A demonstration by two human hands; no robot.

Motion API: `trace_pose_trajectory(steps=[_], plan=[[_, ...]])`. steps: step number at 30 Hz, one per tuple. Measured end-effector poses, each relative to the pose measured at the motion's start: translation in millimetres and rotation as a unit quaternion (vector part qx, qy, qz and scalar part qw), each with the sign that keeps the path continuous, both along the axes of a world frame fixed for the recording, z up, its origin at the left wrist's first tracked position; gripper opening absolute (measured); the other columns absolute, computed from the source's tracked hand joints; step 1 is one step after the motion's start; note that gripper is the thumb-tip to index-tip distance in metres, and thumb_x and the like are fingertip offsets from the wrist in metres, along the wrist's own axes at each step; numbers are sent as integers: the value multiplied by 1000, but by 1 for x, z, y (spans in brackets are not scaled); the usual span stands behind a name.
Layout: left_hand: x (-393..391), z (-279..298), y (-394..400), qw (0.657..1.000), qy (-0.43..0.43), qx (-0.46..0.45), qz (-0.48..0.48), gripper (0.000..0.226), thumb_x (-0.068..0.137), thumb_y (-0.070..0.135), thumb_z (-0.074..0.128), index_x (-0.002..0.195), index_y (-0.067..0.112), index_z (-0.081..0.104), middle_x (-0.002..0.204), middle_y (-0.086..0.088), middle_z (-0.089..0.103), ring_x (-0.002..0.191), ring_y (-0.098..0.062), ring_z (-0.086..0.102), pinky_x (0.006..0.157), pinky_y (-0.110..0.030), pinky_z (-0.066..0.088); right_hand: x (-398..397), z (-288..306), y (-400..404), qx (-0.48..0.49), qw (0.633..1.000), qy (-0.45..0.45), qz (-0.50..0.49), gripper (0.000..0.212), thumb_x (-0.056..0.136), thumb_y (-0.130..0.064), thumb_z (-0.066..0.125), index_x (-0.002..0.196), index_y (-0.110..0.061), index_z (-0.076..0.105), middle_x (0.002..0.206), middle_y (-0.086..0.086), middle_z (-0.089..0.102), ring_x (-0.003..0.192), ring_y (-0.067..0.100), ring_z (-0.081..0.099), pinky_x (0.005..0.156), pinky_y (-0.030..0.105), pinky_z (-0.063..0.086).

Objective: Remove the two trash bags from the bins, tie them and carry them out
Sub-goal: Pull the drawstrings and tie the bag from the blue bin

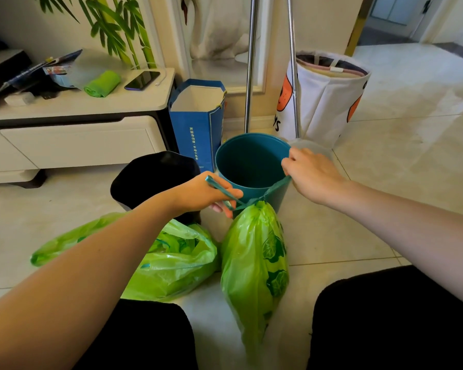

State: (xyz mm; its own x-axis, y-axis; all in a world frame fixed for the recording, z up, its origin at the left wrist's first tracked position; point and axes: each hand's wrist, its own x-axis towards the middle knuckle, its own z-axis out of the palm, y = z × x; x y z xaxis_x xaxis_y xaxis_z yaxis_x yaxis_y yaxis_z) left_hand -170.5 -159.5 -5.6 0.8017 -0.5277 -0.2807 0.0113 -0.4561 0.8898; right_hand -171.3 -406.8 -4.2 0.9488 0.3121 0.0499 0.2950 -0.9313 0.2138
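A full green trash bag (254, 265) stands on the floor between my knees, its neck gathered shut by a teal drawstring (274, 188). My left hand (206, 193) grips one end of the string, and my right hand (310, 172) grips the other end, pulled out to the right. A second green trash bag (171, 265) lies slumped on the floor to the left, its mouth loose, partly hidden by my left forearm. Behind the bags stand a teal bin (249, 161), bare inside, and a black bin (150, 174).
A blue paper gift bag (195, 124) stands behind the bins beside a low white cabinet (72, 140). On the cabinet lie a green roll of bags (102, 84) and a phone (142, 80). Two metal poles (250, 76) and a white fabric basket (329, 100) stand behind the teal bin.
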Motion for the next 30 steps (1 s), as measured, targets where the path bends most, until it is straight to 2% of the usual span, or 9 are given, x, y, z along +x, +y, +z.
trace_pose_trajectory(steps=[4,7,10,13,15,18,21,26,30], plan=[[2,4,12,998,6,58,-10,27,89,28,63,82,3,71,68,-4,74,65,-16,70,69,-25,55,2,2,-14,62,997,28,-43,15,93,-16,42,96,-12,56,87,10,58,77,31,53,58,33,38],[4,3,24,995,33,94,-29,14,86,21,66,81,10,72,79,-8,74,71,-17,67,71,-28,54,0,2,-22,93,984,127,-79,22,95,-20,35,90,-14,56,76,6,55,69,26,54,59,36,45],[8,-4,36,986,48,155,-44,10,84,21,70,75,16,73,74,-5,71,69,-17,64,74,-31,55,-1,-3,-28,71,962,233,-123,17,93,-15,37,88,-17,54,76,3,53,72,22,54,66,32,46],[12,-8,48,958,51,267,-92,15,88,20,65,75,14,69,78,-4,71,64,-15,64,66,-26,54,-4,-10,-31,5,941,296,-165,23,92,-11,41,102,-11,61,89,9,61,79,25,56,71,33,50],[14,-8,56,950,49,297,-86,15,89,20,63,77,13,68,86,-4,73,61,-15,65,60,-24,53,-7,-13,-31,1,929,320,-185,24,92,-10,41,107,-9,61,92,12,65,74,21,57,67,30,51],[20,-5,67,966,28,258,-5,15,89,19,64,78,9,68,83,-9,74,55,-15,61,50,-21,48,-6,-12,-29,28,930,312,-191,26,94,-10,40,114,-10,58,92,10,62,75,19,57,62,25,48],[24,-6,74,976,-3,205,72,16,89,16,64,80,5,68,79,-11,72,52,-15,58,44,-18,45,2,-14,-31,54,947,271,-165,29,96,-17,41,116,-10,60,95,8,62,87,23,60,78,33,53],[20,-7,82,980,-15,173,92,6,87,9,64,89,5,68,78,-9,70,50,-10,59,46,-16,46,7,-15,-18,80,959,248,-111,26,91,-19,50,116,-17,59,103,6,63,91,20,60,83,36,54],[12,-3,91,984,-26,141,105,12,85,5,66,97,4,66,80,-11,69,51,-8,62,48,-16,48,4,-3,12,24,984,173,-30,27,90,-27,50,117,-23,56,111,3,55,104,27,53,86,45,47]])
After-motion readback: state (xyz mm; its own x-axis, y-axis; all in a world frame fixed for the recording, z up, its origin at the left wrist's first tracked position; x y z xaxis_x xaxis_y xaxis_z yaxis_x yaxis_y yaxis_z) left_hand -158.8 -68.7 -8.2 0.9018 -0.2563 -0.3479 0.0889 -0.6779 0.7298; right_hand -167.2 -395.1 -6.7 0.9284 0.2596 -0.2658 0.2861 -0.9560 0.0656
